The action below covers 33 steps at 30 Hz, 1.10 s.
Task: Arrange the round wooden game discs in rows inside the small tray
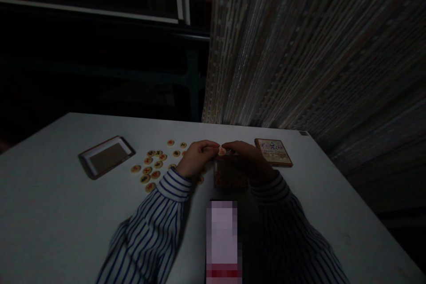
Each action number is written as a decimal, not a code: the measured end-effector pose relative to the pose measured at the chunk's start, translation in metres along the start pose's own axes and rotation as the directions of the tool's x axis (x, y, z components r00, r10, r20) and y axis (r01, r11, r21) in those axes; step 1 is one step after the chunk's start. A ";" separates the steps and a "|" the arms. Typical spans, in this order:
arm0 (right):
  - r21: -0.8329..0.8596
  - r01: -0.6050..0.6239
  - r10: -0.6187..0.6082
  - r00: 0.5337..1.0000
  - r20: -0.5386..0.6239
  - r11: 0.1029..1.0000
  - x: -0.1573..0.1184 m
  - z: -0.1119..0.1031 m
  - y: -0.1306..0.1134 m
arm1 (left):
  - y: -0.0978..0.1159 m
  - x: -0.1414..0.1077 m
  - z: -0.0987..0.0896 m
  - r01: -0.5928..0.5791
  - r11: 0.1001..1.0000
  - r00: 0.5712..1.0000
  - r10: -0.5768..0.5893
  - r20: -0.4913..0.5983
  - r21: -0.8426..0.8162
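- Nearest: blurred-out obj [222,235] on white table [60,222], btwn striped sleeves [146,230].
- Forearms angle fwd & inward.
- Open box [222,167] w/ pcs along near side, partly under R hand [248,157].
- L hand [197,156] & R hand: fingers turned in, tips pinched on one game piece [222,151], by box's far edge.
- Loose pcs [147,171] mostly L of L hand; tray [108,157] farther L.
- Picture lid [274,151] R of R hand.
- Bead curtain [259,44] behind.
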State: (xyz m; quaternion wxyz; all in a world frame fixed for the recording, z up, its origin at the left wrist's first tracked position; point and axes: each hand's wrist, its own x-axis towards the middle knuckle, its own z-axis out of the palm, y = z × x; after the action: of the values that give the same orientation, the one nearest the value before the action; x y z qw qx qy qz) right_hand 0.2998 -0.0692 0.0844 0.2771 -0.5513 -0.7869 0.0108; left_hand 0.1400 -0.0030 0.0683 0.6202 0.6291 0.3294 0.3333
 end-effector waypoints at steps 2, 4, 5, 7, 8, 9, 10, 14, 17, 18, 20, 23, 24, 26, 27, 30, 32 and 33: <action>-0.022 0.009 -0.009 1.000 -0.001 1.000 0.000 0.000 0.000 | 0.000 0.000 0.000 0.001 1.000 1.000 0.000 -0.001 0.007; -0.035 0.027 -0.027 1.000 -0.002 0.999 0.000 0.001 0.000 | -0.001 0.000 -0.001 0.000 1.000 1.000 0.000 0.001 0.011; -0.041 0.038 -0.038 0.999 0.004 0.998 0.000 0.001 0.001 | -0.002 0.000 -0.001 -0.004 1.000 1.000 0.004 0.004 0.018; -0.055 0.056 -0.054 0.998 0.025 0.997 0.000 0.001 0.003 | -0.004 0.001 -0.002 -0.007 0.999 1.000 0.007 0.003 0.045; -0.062 0.061 -0.058 0.998 0.035 0.996 0.000 0.002 0.004 | -0.005 0.001 -0.003 -0.007 0.998 1.000 0.007 -0.002 0.060; -0.068 0.062 -0.059 0.997 0.044 0.996 0.000 0.002 0.004 | -0.006 0.002 -0.003 -0.005 0.997 1.000 0.006 -0.004 0.075; -0.074 0.062 -0.059 0.997 0.048 0.995 0.000 0.002 0.005 | -0.007 0.002 -0.003 -0.004 0.996 1.000 0.005 -0.005 0.084; -0.101 0.059 -0.054 0.997 0.050 0.993 0.000 0.003 0.006 | -0.009 0.003 -0.004 -0.009 0.997 1.000 0.008 0.010 0.079; -0.114 0.056 -0.045 0.995 0.090 0.992 -0.001 0.002 0.006 | -0.010 0.003 -0.003 0.013 0.996 0.999 -0.016 0.034 0.087; -0.125 0.048 -0.036 0.994 0.103 0.991 -0.001 0.002 0.006 | -0.010 0.003 -0.003 0.022 0.995 0.999 -0.026 0.043 0.098; -0.151 0.032 -0.012 0.991 0.130 0.988 -0.001 0.003 0.007 | -0.012 0.003 -0.004 0.026 0.991 0.998 -0.034 0.057 0.134; -0.159 0.028 0.004 0.980 0.199 0.987 -0.002 0.004 0.011 | -0.014 0.004 -0.006 0.005 0.971 0.999 -0.016 0.043 0.240; -0.155 0.028 0.006 0.977 0.215 0.988 -0.002 0.005 0.013 | -0.016 0.004 -0.006 -0.008 0.957 0.999 -0.002 0.035 0.289; -0.154 0.017 0.017 0.975 0.222 0.988 -0.003 0.006 0.015 | -0.020 0.006 -0.008 -0.042 0.921 0.999 0.031 0.034 0.388; -0.155 0.012 0.023 0.974 0.224 0.988 -0.003 0.007 0.016 | -0.022 0.007 -0.009 -0.062 0.901 0.998 0.048 0.044 0.429; -0.181 -0.015 0.062 0.965 0.255 0.983 -0.004 0.008 0.016 | -0.027 0.009 -0.010 -0.119 0.838 0.993 0.092 0.077 0.533; -0.209 -0.023 0.083 0.955 0.285 0.978 -0.004 0.008 0.015 | -0.026 0.007 -0.010 -0.148 0.784 0.989 0.111 0.100 0.602; -0.227 -0.026 0.095 0.950 0.297 0.974 -0.005 0.008 0.014 | -0.024 0.006 -0.009 -0.154 0.758 0.988 0.112 0.106 0.633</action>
State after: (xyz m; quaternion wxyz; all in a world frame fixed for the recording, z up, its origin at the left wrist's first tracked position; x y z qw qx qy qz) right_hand 0.3098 -0.0654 0.0715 0.0886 -0.5941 -0.7993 0.0173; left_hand 0.1356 0.0075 0.0440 0.3537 0.8341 0.3585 0.2250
